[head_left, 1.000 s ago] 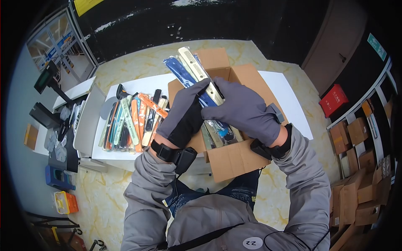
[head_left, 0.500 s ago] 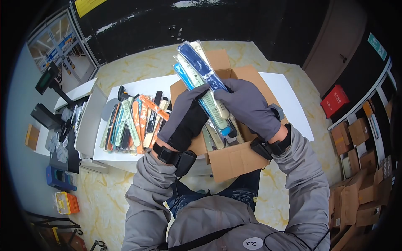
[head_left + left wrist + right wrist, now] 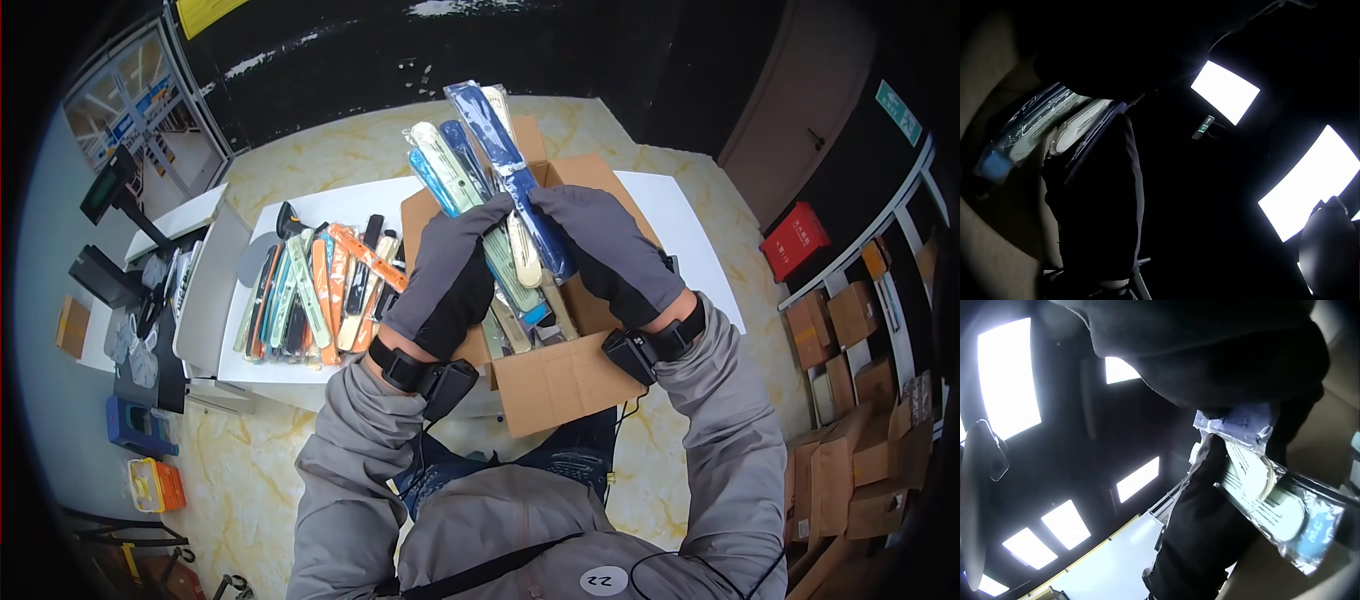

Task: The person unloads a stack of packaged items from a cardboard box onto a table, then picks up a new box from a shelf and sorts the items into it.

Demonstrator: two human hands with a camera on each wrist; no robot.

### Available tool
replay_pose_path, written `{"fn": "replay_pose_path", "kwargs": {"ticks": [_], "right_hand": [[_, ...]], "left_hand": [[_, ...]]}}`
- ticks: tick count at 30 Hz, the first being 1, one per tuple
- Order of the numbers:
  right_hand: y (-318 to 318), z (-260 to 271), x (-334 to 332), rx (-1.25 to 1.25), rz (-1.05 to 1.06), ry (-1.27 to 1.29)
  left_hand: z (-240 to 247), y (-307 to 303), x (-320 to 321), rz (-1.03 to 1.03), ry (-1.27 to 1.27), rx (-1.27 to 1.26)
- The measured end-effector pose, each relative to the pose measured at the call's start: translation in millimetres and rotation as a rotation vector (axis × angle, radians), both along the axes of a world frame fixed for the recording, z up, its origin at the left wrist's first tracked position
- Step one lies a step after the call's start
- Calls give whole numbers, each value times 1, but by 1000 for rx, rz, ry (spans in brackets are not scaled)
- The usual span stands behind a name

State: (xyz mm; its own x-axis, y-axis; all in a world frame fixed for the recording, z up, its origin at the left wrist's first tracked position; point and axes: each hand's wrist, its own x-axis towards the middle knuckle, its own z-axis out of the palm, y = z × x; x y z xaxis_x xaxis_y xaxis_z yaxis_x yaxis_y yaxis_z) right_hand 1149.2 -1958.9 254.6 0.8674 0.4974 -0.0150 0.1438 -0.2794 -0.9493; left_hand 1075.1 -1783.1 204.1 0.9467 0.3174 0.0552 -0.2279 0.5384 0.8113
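Note:
Both hands wear grey and black gloves and meet above an open cardboard box [image 3: 550, 375]. My left hand [image 3: 450, 265] grips a bundle of folding fans in clear sleeves, among them a pale green fan [image 3: 445, 165] and a bright blue one [image 3: 430, 180]. With thumb and fingers, my right hand [image 3: 610, 245] pinches a dark blue folding fan [image 3: 490, 125], slanted over a cream fan [image 3: 522, 250]. The right wrist view shows the rounded ends of the cream fan [image 3: 1257, 475] and a green fan [image 3: 1285, 519]. More wrapped pieces lie inside the box, partly hidden.
On the white table [image 3: 690, 240], left of the box, lies a pile of wrapped fans [image 3: 315, 300] in orange, green, black and cream. A black handheld scanner [image 3: 290, 218] stands behind it. Cardboard cartons [image 3: 850, 470] fill the right side; a red box [image 3: 797, 240] is by the wall.
The bundle has fanned out and turned over between the hands. The dark blue fan has separated toward the right, now in the right hand's pinch; the left hand keeps the others.

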Motion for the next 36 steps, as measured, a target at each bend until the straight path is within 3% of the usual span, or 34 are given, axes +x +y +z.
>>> {"fn": "replay_pose_path", "kwargs": {"ticks": [3, 6, 7, 10, 14, 17, 19, 21, 23, 27, 30, 33, 34, 36], "right_hand": [[-2, -10, 6, 53, 9, -13], [-4, -18, 17, 60, 205, -463], [-5, -16, 14, 60, 204, -464], [-13, -4, -1, 122, 110, -142], [-16, -5, -1, 149, 107, -60], [-18, -5, 5, 100, 114, 11], [-20, -8, 9, 74, 117, 46], [-20, -10, 9, 142, 178, -82], [-20, -9, 9, 175, 207, -146], [-18, 19, -2, 35, 33, 99], [-26, 32, -4, -271, 5, -155], [-39, 35, 1, -330, -92, -301], [-41, 35, 2, -359, -141, -373], [-40, 29, -2, -391, -132, -471]], "left_hand": [[-4, 1, 1, 21, 1, 54], [-5, 0, 2, 48, -60, 213], [-3, -1, 0, 39, -51, 186], [0, -4, -2, 20, -31, 130], [-3, -1, 0, -31, -57, 90], [8, 0, -9, -67, 77, 311], [16, -4, -10, -79, 113, 248], [23, -7, -10, -103, 185, 123], [20, -6, -10, -111, 153, 154], [20, -5, -9, -119, 124, 184], [16, -4, -6, -102, 202, 116], [-13, 13, 0, 72, -185, 737], [-20, 16, 0, 72, -184, 735], [3, 8, -16, 74, -120, 495]]}}
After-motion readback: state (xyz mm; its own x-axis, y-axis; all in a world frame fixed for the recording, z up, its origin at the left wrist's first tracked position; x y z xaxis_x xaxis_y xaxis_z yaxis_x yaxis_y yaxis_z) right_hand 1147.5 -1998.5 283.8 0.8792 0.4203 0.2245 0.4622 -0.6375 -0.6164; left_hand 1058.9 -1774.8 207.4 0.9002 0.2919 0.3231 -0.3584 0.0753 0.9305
